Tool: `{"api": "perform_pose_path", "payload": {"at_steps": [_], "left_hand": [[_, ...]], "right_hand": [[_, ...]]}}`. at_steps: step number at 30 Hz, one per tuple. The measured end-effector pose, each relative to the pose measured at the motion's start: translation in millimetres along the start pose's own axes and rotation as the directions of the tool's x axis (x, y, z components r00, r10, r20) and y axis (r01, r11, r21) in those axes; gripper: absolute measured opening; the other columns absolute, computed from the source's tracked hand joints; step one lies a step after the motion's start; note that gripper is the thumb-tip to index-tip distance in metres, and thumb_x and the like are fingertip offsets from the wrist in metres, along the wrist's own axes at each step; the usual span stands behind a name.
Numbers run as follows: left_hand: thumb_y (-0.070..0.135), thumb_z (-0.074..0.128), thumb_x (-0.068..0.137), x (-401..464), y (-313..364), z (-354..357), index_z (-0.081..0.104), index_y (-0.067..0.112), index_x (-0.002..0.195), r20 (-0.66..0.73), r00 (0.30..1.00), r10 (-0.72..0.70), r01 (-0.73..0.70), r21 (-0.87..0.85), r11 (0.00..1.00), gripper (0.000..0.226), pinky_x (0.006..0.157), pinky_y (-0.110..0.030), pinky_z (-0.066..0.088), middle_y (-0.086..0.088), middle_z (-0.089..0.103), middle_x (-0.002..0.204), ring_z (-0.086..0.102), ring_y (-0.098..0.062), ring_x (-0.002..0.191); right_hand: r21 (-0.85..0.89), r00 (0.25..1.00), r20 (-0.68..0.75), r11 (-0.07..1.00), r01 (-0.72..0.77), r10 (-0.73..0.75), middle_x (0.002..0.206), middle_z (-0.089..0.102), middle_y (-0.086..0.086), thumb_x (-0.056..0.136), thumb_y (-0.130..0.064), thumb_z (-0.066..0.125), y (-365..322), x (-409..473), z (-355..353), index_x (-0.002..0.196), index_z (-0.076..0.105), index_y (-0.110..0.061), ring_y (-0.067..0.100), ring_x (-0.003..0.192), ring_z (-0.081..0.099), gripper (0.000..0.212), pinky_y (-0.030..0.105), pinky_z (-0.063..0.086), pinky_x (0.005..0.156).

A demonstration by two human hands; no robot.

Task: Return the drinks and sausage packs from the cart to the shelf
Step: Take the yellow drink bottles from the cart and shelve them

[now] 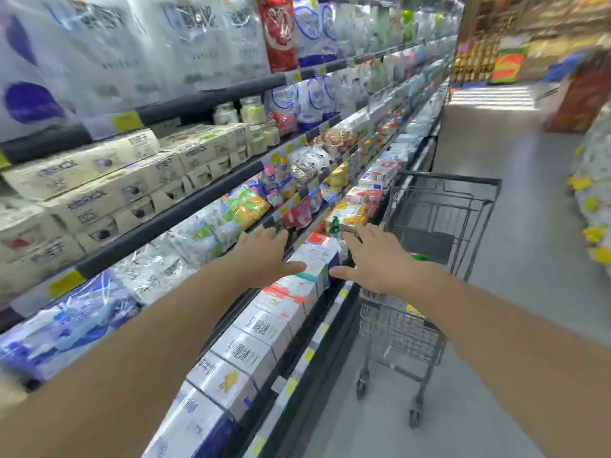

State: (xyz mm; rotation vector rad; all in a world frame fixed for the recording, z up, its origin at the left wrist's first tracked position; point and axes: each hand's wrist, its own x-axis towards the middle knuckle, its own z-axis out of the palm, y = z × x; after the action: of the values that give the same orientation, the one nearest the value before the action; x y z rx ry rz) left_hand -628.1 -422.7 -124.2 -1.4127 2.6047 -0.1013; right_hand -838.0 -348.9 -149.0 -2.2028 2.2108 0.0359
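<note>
Head view, looking down a supermarket aisle; the picture is slightly blurred. Two bare arms reach forward from the bottom corners toward the centre of the frame. The left hand [264,256] and the right hand [377,259] are both spread flat, palms down, fingers apart, holding nothing. They hover side by side with a gap between them, over a row of white cartons [251,352] that runs diagonally from the bottom centre up to the middle of the frame along the lowest shelf [317,338].

The shelf unit fills the left half of the frame. Beige boxes [99,180] are stacked at middle left, plastic-wrapped packs [185,239] sit just below them, and large white bags [139,44] line the upper left.

A grey wire cart [443,226] stands right of centre, just beside the shelf edge, on a grey floor [515,292]. The right hand hides part of its near end. A small green object [420,257] shows by that wrist. I cannot tell whether drinks or sausage packs remain in the cart.
</note>
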Motion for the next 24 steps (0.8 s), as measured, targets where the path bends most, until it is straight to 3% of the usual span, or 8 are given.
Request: {"api": "perform_pose_path", "payload": {"at_steps": [5, 11, 18, 24], "left_hand": [[0.074, 0.034, 0.088, 110.0, 46.5, 11.3, 0.012, 0.014, 0.156, 0.034, 0.982, 0.183, -0.183, -0.005, 0.983, 0.093, 0.116, -0.055, 0.023, -0.015, 0.023, 0.159, 0.023, -0.034, 0.145], [0.072, 0.034, 0.089, 236.8, 85.3, 27.9, 0.015, 0.012, 0.156, 0.075, 0.934, 0.349, -0.351, 0.017, 0.936, 0.092, 0.116, -0.053, 0.021, -0.014, 0.020, 0.160, 0.021, -0.034, 0.146], [0.070, 0.035, 0.090, 350.9, 141.9, 46.9, 0.013, 0.013, 0.156, 0.153, 0.862, 0.484, -0.489, -0.004, 0.872, 0.090, 0.118, -0.055, 0.017, -0.016, 0.019, 0.160, 0.015, -0.035, 0.147], [0.070, 0.038, 0.089, 422.4, 211.7, 81.0, 0.020, 0.014, 0.153, 0.166, 0.804, 0.570, -0.572, -0.044, 0.819, 0.087, 0.115, -0.054, 0.022, -0.014, 0.027, 0.157, 0.025, -0.033, 0.144]], "right_hand": [[-0.033, 0.979, 0.076, 0.982, -0.186, 0.188, 0.163, 0.015, 0.016, 0.089, -0.076, 0.033, 80.4, 33.2, 25.8, 0.157, 0.017, -0.014, 0.036, 0.150, 0.012, 0.094, 0.050, 0.021, 0.119], [-0.054, 0.913, 0.161, 0.927, -0.371, 0.375, 0.160, 0.019, 0.016, 0.090, -0.074, 0.033, 160.4, 87.8, 52.1, 0.156, 0.020, -0.013, 0.035, 0.148, 0.016, 0.091, 0.048, 0.022, 0.119], [0.009, 0.829, 0.210, 0.847, -0.532, 0.518, 0.158, 0.025, 0.018, 0.088, -0.075, 0.037, 235.9, 118.0, 88.8, 0.154, 0.025, -0.014, 0.035, 0.147, 0.019, 0.091, 0.049, 0.022, 0.119], [0.058, 0.777, 0.276, 0.797, -0.601, 0.566, 0.159, 0.023, 0.017, 0.092, -0.069, 0.040, 298.6, 136.0, 133.6, 0.154, 0.024, -0.015, 0.035, 0.147, 0.018, 0.084, 0.047, 0.019, 0.121]]}}
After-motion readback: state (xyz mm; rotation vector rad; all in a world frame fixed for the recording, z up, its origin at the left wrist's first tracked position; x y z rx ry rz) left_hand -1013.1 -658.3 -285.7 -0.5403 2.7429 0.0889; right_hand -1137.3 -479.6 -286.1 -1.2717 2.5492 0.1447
